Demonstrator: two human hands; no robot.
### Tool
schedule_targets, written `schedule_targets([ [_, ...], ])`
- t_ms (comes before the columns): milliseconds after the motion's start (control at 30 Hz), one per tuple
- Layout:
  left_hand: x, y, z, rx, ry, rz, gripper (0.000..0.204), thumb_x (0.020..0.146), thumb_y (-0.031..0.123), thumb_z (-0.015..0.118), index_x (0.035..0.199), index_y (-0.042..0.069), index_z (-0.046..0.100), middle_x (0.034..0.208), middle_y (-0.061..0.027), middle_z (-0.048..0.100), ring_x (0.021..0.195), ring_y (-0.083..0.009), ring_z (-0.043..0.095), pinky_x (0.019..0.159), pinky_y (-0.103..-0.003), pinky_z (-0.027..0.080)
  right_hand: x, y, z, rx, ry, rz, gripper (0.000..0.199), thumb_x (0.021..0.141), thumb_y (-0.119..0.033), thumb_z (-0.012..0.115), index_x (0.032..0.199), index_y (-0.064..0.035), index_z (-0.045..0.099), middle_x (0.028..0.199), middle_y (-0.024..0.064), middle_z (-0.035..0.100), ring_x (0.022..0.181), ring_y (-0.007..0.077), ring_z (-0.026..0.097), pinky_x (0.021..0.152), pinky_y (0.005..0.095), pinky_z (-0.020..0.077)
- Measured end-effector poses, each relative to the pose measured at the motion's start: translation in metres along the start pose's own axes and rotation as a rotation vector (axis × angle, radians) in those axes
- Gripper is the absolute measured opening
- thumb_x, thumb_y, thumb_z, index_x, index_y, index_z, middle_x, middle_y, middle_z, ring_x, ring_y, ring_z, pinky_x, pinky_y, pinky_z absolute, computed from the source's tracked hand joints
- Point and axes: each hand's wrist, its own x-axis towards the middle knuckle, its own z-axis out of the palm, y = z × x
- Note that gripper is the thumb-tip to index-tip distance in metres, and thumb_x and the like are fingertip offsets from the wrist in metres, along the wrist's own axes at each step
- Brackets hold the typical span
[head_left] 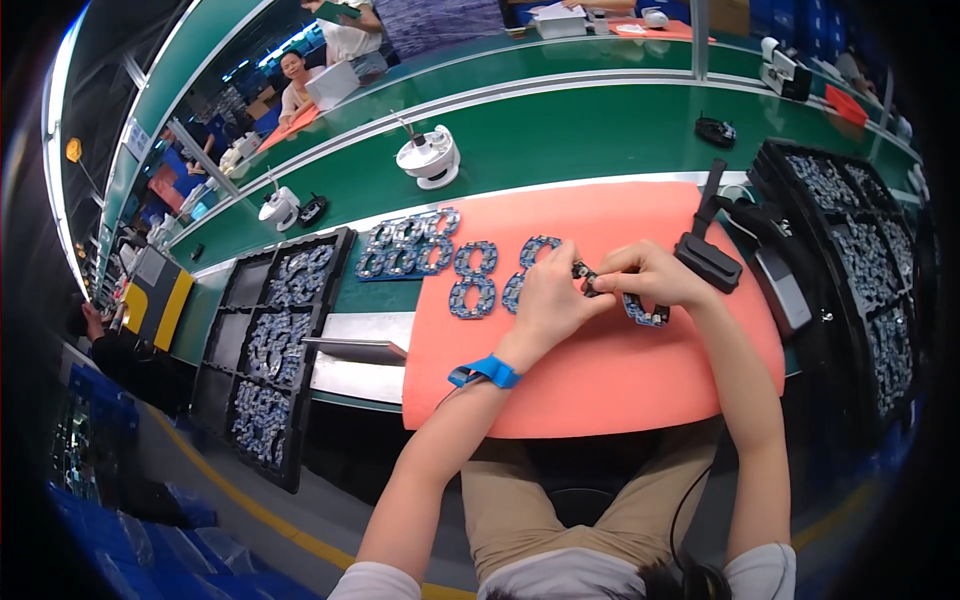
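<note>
Both hands meet over the orange mat (600, 390): left hand (548, 300) and right hand (650, 275) pinch a small dark part (584, 272) between fingertips, steadying it; figure-eight boards (473, 280) queued alongside.

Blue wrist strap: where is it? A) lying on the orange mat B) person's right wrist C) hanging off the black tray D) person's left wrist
D: the blue wrist strap wraps the left forearm just behind the left hand, which meets the right hand over the orange mat.
</note>
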Motion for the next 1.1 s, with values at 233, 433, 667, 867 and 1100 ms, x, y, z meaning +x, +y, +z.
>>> schedule_targets([
  [233, -0.002, 0.001, 0.002, 0.010, -0.063, -0.036, 0.042, 0.060, 0.019, 0.078, 0.076, 0.002, 0.043, 0.061, -0.0137, 0.053, 0.057, -0.0303, 0.056, 0.049, -0.039, 0.042, 0.000, 0.006, 0.002, 0.082, -0.001, -0.050, 0.015, 0.084, -0.011, 0.064, 0.088, 0.0030, 0.066, 0.074, 0.0039, 0.062, 0.070, 0.0099, 0.056, 0.063, 0.0257, 0.0436],
  [433, 0.000, -0.002, 0.009, -0.129, 0.018, -0.009, 0.040, 0.064, 0.017, 0.076, 0.075, 0.003, 0.040, 0.061, -0.0068, 0.041, 0.053, -0.0162, 0.041, 0.050, -0.030, 0.037, -0.001, 0.000, 0.001, 0.167, 0.051, 0.090, 0.018, 0.086, -0.016, 0.063, 0.094, 0.0008, 0.066, 0.076, 0.0008, 0.062, 0.069, 0.0064, 0.055, 0.061, 0.0225, 0.0433],
  [667, 0.007, -0.021, 0.002, -0.420, 0.094, -0.233, 0.026, 0.078, 0.014, 0.060, 0.090, 0.001, 0.041, 0.071, -0.0127, 0.046, 0.062, -0.0249, 0.045, 0.056, -0.036, 0.040, -0.004, 0.013, -0.021, -0.271, 0.258, 0.319, 0.024, 0.084, -0.024, 0.061, 0.091, -0.0004, 0.063, 0.065, 0.0039, 0.059, 0.055, 0.0135, 0.057, 0.052, 0.0281, 0.0458],
  [867, 0.005, -0.026, 0.005, -0.442, 0.046, -0.144, 0.018, 0.086, 0.009, 0.037, 0.096, -0.003, 0.046, 0.091, -0.0201, 0.049, 0.091, -0.0332, 0.048, 0.082, -0.040, 0.039, -0.004, 0.009, -0.014, -0.441, 0.500, 0.227, 0.023, 0.081, -0.018, 0.062, 0.096, -0.0009, 0.060, 0.079, 0.0104, 0.060, 0.063, 0.0195, 0.062, 0.057, 0.0304, 0.0481],
  [1100, 0.000, -0.008, -0.009, -0.501, 0.184, -0.034, 0.037, 0.083, -0.005, 0.054, 0.119, -0.001, 0.045, 0.098, -0.0139, 0.055, 0.078, -0.0192, 0.063, 0.071, -0.030, 0.052, 0.006, 0.030, -0.003, -0.469, 0.508, 0.001, 0.023, 0.087, -0.019, 0.061, 0.085, 0.0038, 0.059, 0.067, 0.0097, 0.059, 0.061, 0.0134, 0.057, 0.051, 0.0271, 0.0435],
])
